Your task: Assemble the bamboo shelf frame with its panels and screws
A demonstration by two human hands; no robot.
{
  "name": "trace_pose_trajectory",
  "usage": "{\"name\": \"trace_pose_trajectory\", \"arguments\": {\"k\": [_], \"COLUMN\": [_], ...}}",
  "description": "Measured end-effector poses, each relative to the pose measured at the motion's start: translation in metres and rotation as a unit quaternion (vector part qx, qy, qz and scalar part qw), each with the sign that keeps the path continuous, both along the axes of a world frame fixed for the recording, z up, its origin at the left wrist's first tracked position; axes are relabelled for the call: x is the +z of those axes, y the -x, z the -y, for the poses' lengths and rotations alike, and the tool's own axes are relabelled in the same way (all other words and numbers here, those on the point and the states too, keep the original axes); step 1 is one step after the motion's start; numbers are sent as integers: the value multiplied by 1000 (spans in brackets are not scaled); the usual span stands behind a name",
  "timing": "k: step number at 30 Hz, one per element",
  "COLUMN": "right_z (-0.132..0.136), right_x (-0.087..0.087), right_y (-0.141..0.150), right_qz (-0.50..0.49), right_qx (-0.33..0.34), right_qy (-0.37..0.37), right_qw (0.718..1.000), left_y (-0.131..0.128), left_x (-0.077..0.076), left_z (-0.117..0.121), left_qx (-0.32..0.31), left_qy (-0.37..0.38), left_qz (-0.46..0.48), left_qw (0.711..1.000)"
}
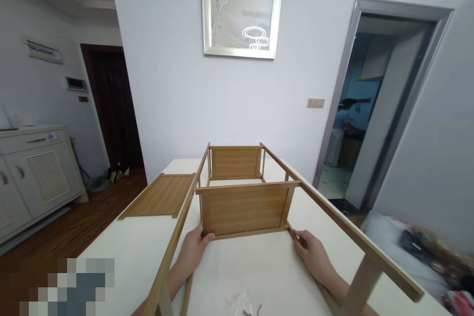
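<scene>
A wooden shelf rack lies on its side on the white table [229,271], its long rails running toward the wall. Between the rails, the nearer shelf panel [248,211] stands on edge, and a farther shelf panel [236,164] is set at the far end. At the near panel's lower left corner, my left hand [192,252] is closed, thumb on its face. My right hand [314,253] pinches the lower right wooden rail [309,274], close to the panel's lower right corner. Both forearms pass inside or behind the upper rails, partly hidden.
A loose wooden panel [161,196] lies flat on the table's left. A clear plastic bag [239,303] and small dark metal pieces [258,309] lie at the near edge. A white cabinet [37,173] stands left. Through the right doorway, a person [340,126] is visible.
</scene>
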State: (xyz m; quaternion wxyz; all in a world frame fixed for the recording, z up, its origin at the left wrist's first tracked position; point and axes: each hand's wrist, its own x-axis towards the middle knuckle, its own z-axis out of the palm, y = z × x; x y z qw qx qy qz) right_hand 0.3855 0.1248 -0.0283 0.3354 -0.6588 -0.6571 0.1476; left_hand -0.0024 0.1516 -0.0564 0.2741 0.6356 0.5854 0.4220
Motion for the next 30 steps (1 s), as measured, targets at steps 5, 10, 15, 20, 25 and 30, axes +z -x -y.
{"name": "trace_pose_trajectory", "arguments": {"k": [5,10,15,20,25,30], "right_z": [25,55,94,124,127,131], "right_x": [3,5,5,6,3,8], "right_y": [2,6,11,10,10,12], "right_qz": [5,5,-2,-26,-52,-55], "right_qx": [5,-3,-12,-18,-21,-22], "right_qy": [-2,-5,-7,-27,-40,-25], "right_qw": [1000,1000,1000,999,998,998], "left_y": [1,4,9,10,10,11], "left_x": [7,13,15,11,8,12], "left_z": [26,56,91,112,109,113], "left_qx": [7,25,13,-16,-22,-20], "left_qy": [-9,-22,-21,-34,-36,-34], "left_qz": [7,9,11,45,56,50], "left_qw": [1000,999,1000,998,998,998]}}
